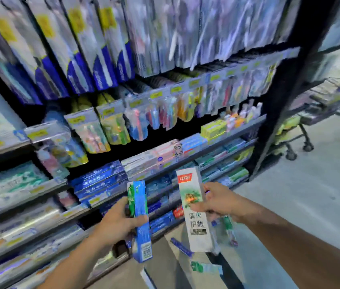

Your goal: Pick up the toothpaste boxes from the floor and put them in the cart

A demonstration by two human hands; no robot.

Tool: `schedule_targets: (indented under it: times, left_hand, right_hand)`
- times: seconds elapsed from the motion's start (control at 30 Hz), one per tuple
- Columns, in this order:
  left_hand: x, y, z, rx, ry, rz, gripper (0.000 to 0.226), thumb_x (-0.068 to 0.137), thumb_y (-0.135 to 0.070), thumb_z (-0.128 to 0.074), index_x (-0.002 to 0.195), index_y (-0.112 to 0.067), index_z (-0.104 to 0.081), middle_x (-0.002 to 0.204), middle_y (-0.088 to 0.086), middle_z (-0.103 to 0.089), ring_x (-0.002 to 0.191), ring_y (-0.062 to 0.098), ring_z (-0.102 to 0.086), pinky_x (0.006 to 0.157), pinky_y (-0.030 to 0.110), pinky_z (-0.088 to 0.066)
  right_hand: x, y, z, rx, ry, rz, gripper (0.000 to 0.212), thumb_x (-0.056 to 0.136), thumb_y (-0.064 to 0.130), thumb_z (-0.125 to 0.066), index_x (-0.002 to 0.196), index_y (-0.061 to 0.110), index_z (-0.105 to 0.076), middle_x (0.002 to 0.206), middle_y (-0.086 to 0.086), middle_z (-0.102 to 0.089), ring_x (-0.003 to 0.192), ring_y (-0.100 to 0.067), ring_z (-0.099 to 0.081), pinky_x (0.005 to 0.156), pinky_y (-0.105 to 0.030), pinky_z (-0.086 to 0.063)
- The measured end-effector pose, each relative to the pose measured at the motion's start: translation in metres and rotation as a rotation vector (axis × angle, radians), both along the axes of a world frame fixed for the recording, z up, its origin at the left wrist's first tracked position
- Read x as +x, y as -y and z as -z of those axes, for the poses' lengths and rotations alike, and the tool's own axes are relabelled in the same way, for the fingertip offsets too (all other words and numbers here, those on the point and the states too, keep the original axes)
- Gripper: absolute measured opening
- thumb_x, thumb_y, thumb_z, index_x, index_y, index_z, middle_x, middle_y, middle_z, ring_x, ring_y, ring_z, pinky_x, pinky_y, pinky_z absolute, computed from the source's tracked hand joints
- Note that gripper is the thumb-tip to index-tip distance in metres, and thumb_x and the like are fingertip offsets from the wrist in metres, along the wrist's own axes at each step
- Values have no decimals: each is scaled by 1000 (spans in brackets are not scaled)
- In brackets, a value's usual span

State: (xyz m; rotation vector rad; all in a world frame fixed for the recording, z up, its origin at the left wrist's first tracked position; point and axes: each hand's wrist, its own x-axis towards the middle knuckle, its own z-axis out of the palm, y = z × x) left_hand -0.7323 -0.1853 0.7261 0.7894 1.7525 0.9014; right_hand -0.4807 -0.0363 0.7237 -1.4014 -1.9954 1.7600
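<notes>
Left hand (121, 217) grips the blue-green cardboard toothpaste box (141, 222); right hand (217, 200) pinches the white cardboard toothpaste box (196, 211). Risk: the pinched box slipping before reaching the wire cart (319, 105), well apart.

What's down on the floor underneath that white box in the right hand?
Below the white box held by the right hand, a blue box and a green-and-white box lie on the floor. The white box hides any floor directly behind it.
</notes>
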Motion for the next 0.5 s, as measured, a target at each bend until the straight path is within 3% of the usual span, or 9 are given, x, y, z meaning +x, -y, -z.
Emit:
schedule_targets:
  times: [0.1, 0.23, 0.33, 0.43, 0.5]
  left_hand:
    - [43, -53, -17, 43, -11, 111, 45, 84, -8, -77, 118, -23, -53, 106, 14, -69, 75, 25, -73, 62, 42, -58]
    - [117, -134, -25, 73, -27, 293, 44, 84, -16, -79, 119, -26, -54, 106, 4, -70, 82, 25, -73, 72, 55, -60]
    - [192, -193, -26, 56, -18, 381, 45, 80, -18, -83, 114, -21, -53, 95, 6, -69, 69, 20, -69, 60, 40, -54]
    - [273, -242, -22, 54, -48, 466, 59, 64, -29, -90, 110, -20, -54, 98, 7, -70, 75, 22, -69, 66, 38, -54]
    - [327, -269, -21, 54, -53, 508, 50, 73, -20, -87, 110, -23, -54, 101, 12, -72, 77, 26, -70, 68, 40, -53]
  right_hand:
    - [61, -21, -14, 14, -16, 140, 20, 82, 23, -81, 99, 21, -70, 91, 0, -78, 78, -16, -74, 59, -31, -54]
    - [162, -53, -28, 12, -42, 309, 21, 82, 22, -81, 101, 18, -71, 89, 1, -78, 77, -13, -74, 58, -29, -55]
    - [243, -79, -36, 10, -69, 427, 15, 82, 16, -81, 95, 15, -72, 80, 1, -77, 66, -9, -72, 51, -24, -53]
    - [323, -106, -41, 6, -54, 542, 14, 80, 18, -83, 88, 15, -73, 80, -1, -76, 60, -9, -70, 48, -23, -53]
    - [376, -122, -42, -10, -67, 615, 20, 78, 16, -84, 93, 10, -72, 76, -3, -75, 55, -13, -68, 47, -24, -51]
